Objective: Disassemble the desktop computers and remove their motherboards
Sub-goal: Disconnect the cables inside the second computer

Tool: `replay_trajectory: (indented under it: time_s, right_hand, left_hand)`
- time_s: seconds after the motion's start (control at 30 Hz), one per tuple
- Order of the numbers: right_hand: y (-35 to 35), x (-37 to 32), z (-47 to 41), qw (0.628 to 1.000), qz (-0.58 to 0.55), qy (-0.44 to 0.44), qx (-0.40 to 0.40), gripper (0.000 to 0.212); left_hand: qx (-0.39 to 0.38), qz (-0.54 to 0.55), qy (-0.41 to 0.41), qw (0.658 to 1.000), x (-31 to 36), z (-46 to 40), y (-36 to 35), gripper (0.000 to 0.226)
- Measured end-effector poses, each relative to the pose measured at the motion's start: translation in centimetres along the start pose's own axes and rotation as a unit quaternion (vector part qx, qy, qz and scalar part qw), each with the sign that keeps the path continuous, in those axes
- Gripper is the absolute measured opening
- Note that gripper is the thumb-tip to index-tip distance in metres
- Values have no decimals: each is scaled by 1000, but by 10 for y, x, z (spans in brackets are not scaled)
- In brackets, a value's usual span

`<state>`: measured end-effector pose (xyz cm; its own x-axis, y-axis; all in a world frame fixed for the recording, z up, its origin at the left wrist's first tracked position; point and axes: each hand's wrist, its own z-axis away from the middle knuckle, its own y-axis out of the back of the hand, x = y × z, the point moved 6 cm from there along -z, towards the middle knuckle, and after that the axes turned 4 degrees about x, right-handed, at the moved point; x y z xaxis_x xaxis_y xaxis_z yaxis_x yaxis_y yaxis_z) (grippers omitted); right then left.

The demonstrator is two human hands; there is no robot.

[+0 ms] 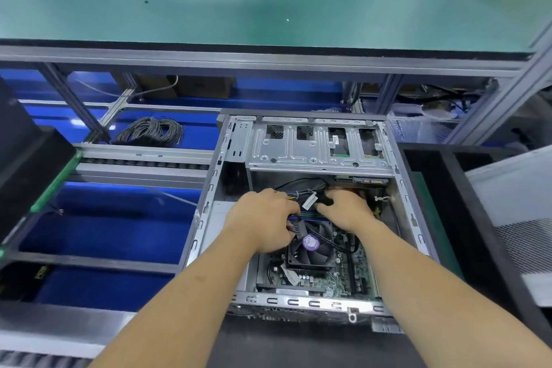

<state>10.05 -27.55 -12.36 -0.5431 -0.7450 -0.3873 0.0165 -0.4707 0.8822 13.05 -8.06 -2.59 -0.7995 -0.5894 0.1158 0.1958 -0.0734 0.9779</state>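
Case [209, 188]: open, lying flat among the workbench rails. Motherboard [334, 281]: seated in the case floor, fan [310, 245] on top. Left hand [265, 218]: fingers curled round a black connector [297, 228] with its wires, beside the fan. Right hand [343, 209]: fingers bent down into the cable bundle [310, 191]; grip cannot be told. Drive cage [316, 146]: at the far end.

No legible text anywhere.
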Motion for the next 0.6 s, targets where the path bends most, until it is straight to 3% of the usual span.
replay_trajectory:
  time_s: [0.13, 0.37, 0.47, 0.6]
  right_hand:
    - [1, 6, -3, 995, -83, -46, -4, 58]
    - [-2, -9, -11, 992, 82, -92, -21, 41]
    - [-5, -4, -16, 991, 50, -122, -8, 36]
    - [-4, 0, -20, 990, -3, -128, -64, 35]
  left_hand:
    - [4, -2, -1, 1000, 0, 0, 0, 44]
    - [1, -7, -4, 1000, 1, -1, -3, 45]
    - [3, -10, -6, 1000, 0, -1, -4, 46]
    - [-1, -15, -9, 1000, 1, -1, -5, 48]
